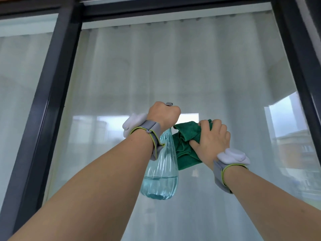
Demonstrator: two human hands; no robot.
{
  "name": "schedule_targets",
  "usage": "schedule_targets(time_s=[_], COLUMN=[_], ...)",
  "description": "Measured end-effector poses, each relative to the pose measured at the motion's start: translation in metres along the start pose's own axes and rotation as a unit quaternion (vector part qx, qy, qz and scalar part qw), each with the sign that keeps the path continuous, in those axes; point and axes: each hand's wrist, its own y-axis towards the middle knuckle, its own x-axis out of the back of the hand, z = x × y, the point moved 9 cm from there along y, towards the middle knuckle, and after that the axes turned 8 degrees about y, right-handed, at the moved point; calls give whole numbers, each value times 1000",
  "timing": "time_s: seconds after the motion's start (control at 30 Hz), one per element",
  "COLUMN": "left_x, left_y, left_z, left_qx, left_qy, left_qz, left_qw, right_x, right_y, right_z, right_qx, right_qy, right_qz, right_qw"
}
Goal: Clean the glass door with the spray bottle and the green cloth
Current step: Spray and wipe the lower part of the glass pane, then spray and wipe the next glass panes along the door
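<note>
My left hand point(163, 114) grips the spray bottle point(160, 173) hanging under it, right hand point(212, 141) beside it clutches the green cloth point(186, 145), glass door point(173, 66) and white curtain point(208, 54) beyond both.

Soft daylight; glass door point(173, 70) reflections; edges perhaps warped.

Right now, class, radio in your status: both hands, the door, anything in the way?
Left hand grips spray bottle. Right hand holds green cloth at the glass door. Nothing blocking the pane.
</note>
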Motion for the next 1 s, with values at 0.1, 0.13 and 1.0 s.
schedule_targets(time_s=[0.1,0.13,1.0], left_x=[-11,-14,56], left_y=[-6,-6,12], left_z=[-5,-5,17], left_qx=[7,12,16], left_qy=[10,20,110], left_qz=[-6,-12,-131], left_qw=[1000,1000,985], right_x=[2,4,-26], right_y=[-4,-5,75], right_z=[-7,-8,40], right_qx=[13,19,-70], right_qy=[-1,1,78], right_qz=[-10,-11,7], right_qw=[1000,1000,994])
